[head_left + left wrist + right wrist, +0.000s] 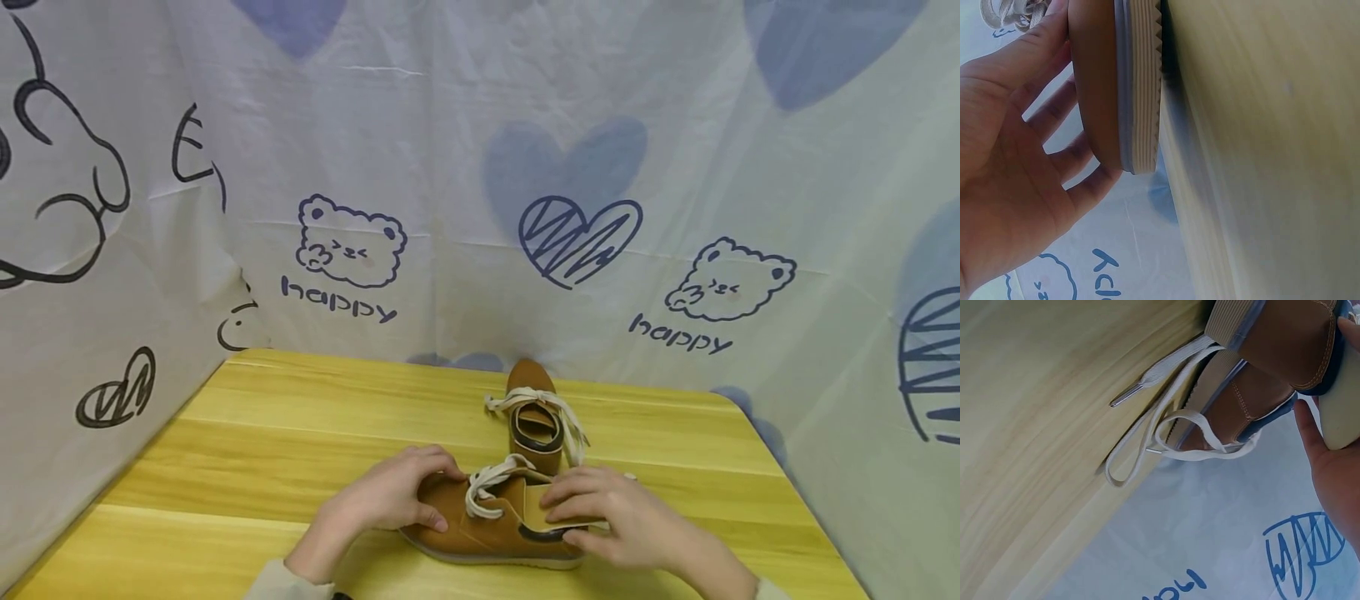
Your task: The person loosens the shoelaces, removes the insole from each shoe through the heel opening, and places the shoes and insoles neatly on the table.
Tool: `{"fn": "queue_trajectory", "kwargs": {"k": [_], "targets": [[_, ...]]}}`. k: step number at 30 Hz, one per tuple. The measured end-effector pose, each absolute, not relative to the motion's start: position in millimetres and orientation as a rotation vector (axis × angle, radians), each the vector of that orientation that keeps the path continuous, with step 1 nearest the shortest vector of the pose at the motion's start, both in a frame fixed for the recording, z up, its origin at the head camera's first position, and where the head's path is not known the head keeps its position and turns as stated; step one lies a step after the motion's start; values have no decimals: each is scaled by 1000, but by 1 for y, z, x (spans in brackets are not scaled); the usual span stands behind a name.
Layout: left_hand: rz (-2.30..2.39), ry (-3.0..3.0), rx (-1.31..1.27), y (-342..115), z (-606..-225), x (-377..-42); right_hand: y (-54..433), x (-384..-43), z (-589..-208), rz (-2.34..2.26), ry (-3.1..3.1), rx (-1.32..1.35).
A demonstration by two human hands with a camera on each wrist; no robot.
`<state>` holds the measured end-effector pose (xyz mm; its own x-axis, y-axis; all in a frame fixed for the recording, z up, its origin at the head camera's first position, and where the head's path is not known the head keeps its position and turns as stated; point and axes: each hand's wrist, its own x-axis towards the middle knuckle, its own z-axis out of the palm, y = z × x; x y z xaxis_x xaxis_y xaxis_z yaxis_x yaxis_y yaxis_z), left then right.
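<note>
A brown lace-up shoe (480, 537) with white laces (487, 487) lies sideways on the table in the head view, toe to the left. My left hand (390, 492) grips its toe, thumb on the near side and fingers over the far side. In the left wrist view the shoe's ridged pale sole (1144, 94) stands close to the wood. A pale yellow insole (1341, 406) sticks out of the shoe's opening, and my right hand (611, 508) holds it at the heel end. The insole's front part is hidden inside the shoe.
Behind stands a second brown shoe (534, 462), toe toward the back, with its laces loosely tied and trailing. The yellow wood-grain table (300, 417) ends at a printed cloth backdrop (450, 167) with hearts and bears.
</note>
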<state>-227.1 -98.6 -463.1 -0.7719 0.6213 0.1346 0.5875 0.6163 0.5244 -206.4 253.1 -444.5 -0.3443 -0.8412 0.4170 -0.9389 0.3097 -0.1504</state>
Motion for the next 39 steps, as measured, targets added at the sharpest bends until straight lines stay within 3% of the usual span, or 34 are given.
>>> {"fn": "queue_trajectory", "kwargs": {"k": [39], "targets": [[874,2749,1054,-99,-464,-228,274,-206,-435,617,-2254,1655]]}}
